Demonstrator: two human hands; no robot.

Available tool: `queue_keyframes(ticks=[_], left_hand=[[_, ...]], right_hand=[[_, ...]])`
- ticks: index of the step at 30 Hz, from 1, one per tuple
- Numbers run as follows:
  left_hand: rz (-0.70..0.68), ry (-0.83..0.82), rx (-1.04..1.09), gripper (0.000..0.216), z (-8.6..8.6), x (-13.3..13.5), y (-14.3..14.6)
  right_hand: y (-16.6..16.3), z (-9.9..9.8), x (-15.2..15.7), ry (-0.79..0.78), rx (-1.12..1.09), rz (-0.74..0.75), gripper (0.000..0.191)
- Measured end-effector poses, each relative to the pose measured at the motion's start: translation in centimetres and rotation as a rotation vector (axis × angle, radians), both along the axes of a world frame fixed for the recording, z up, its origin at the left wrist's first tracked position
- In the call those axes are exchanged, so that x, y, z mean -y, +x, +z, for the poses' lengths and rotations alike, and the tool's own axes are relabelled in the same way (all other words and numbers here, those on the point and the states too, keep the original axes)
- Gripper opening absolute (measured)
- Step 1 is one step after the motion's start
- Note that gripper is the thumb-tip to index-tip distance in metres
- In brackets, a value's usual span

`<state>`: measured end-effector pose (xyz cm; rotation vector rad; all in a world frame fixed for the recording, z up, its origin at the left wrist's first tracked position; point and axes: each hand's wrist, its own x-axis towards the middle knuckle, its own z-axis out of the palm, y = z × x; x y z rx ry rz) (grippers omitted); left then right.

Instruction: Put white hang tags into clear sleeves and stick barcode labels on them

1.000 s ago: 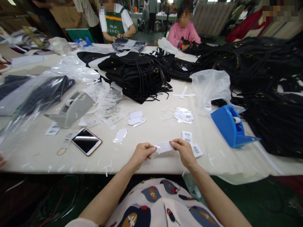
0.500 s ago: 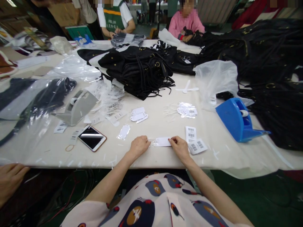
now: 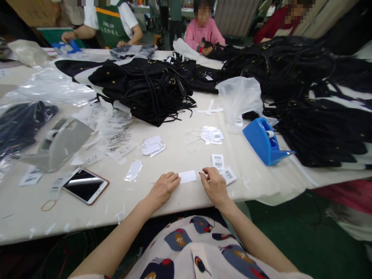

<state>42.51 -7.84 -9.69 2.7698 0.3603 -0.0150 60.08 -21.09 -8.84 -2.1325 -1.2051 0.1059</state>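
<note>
Now | right hand off white tag | left hand still touching

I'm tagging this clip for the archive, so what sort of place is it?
Probably a garment packing workshop: heaps of black strapped garments on a long white table, small white barcode tags, and a blue plastic tape dispenser.

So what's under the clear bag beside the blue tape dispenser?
Under the clear bag, a dark object pokes out at its lower edge and a barcode tag shows through. Whatever else lies beneath is hidden by crumpled plastic.
</note>
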Motion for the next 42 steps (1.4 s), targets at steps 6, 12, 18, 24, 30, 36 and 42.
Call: queue_keyframes(ticks=[6, 12, 18, 24, 30, 36, 42], left_hand=[[0.070, 0.043, -0.026, 0.037, 1.7, 0.3, 1.2], [0.168, -0.163, 0.300, 0.031, 2.5, 3.4, 6.8], [0.469, -1.105, 0.232, 0.044, 2.8, 6.1, 12.8], [0.564, -1.617, 0.353, 0.031, 3.4, 6.1, 12.2], [0.526, -1.663, 0.495, 0.025, 4.0, 6.2, 10.8], [0.513, -1.626, 0.520, 0.017, 4.6, 6.5, 10.4], [0.533, -1.514, 0.507, 0.012, 4.4, 6.5, 10.2]], right_hand=[[5.5, 0.2, 6.8, 0.025, 0.232, -0.106, 0.037], [7.5, -2.7, 7.7, 0.152, 0.430, -0.061, 0.020], [7.2, -0.7, 5.8, 0.382, 0.496, 0.035, 0.018], [6.2, 1.1, 4.4, 0.399, 0.385, 0.120, 0.024], [3.6, 2.9, 3.4, 0.347, 0.077, 0.170, 0.028], [2.4, 2.7, 2.8, 0.359, -0.160, 0.161, 0.018], [2.0, 2.9, 2.5, 0.371, -0.154, 0.171, 0.012]])
